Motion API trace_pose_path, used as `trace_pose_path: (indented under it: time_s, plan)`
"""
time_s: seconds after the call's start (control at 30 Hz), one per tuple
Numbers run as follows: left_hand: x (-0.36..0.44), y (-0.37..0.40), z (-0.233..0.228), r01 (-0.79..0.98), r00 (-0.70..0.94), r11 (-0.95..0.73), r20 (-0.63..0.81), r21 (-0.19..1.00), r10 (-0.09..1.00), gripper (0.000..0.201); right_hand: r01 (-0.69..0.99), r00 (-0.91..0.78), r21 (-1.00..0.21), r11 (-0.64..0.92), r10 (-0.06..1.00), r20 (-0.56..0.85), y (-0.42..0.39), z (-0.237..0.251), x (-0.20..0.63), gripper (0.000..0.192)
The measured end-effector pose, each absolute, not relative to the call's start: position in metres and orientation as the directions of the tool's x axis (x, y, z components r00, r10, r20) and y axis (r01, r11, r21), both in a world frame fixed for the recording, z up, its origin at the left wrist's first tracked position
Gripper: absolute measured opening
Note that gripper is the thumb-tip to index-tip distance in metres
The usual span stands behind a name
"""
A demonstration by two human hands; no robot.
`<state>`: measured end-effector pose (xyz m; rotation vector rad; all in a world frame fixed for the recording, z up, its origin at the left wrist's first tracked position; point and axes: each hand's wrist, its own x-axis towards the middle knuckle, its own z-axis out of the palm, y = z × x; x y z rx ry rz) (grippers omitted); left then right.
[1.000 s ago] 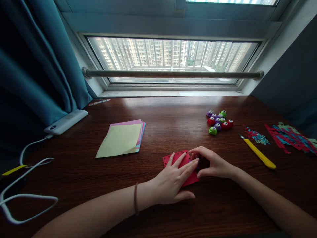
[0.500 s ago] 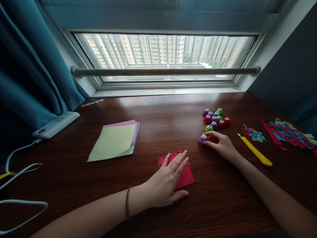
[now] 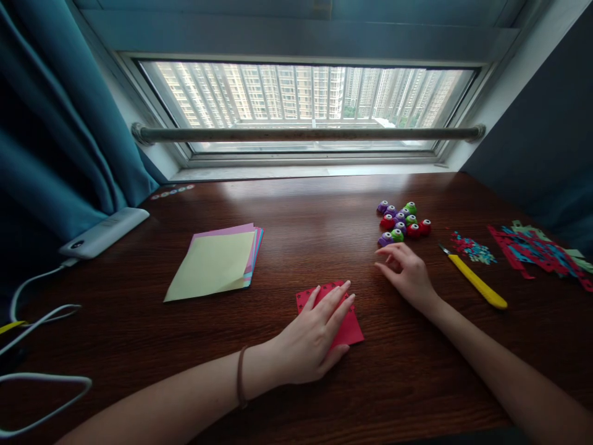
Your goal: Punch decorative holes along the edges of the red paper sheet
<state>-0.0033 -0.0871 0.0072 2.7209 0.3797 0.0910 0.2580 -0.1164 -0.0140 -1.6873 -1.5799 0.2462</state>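
Note:
My left hand (image 3: 315, 334) lies flat, fingers spread, on a square of red paper (image 3: 351, 329) with small punched shapes along its far edge. Part of the paper is hidden under the palm. My right hand (image 3: 407, 275) hovers over the table to the right, thumb and forefinger apart, holding nothing. Just beyond its fingertips stands a purple craft punch (image 3: 385, 239), beside a green punch (image 3: 397, 235). Several more small punches in purple, green and red, such as this red one (image 3: 387, 222), cluster behind them.
A yellow craft knife (image 3: 479, 283) lies right of my right hand, near punched confetti (image 3: 473, 248) and paper scraps (image 3: 537, 247). Stacked coloured paper (image 3: 210, 269) is at left. Farther left are a white power bank (image 3: 109, 232) and a white cable (image 3: 46, 377).
My right hand has let go of the purple punch, which now stands farther away with the group, and has drawn slightly back. My left hand stays on the red paper, thumb closer in.

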Motion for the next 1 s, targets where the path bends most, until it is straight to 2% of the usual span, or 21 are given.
trace_pose_path:
  time_s: [0.03,0.1,0.2,0.3,0.8,1.0]
  plan:
    - [-0.003,-0.087,0.007,0.248,0.961,-0.888,0.013,0.387,0.275,0.072,0.72,0.07,-0.675,0.162,0.95,0.303,-0.121,-0.011,0.25,0.01]
    - [-0.003,-0.087,0.006,0.242,0.962,-0.889,0.026,0.389,0.273,0.069,0.641,-0.169,-0.72,0.267,0.964,0.207,-0.128,-0.006,0.234,0.006]
    - [-0.003,-0.087,0.005,0.233,0.963,-0.892,0.037,0.387,0.267,0.067,0.615,-0.318,-0.712,0.34,0.933,0.171,-0.133,-0.003,0.221,0.008]
    - [-0.003,-0.087,0.005,0.23,0.964,-0.892,0.033,0.388,0.263,0.065,0.628,-0.352,-0.689,0.362,0.922,0.163,-0.132,-0.005,0.22,0.005]
    - [-0.004,-0.087,0.007,0.232,0.964,-0.886,0.029,0.401,0.265,0.074,0.603,-0.394,-0.742,0.293,0.918,0.043,-0.132,0.001,0.23,0.005]
    - [-0.003,-0.087,0.006,0.231,0.966,-0.888,0.017,0.398,0.259,0.075,0.59,-0.389,-0.748,0.304,0.919,0.067,-0.13,0.001,0.229,0.004]
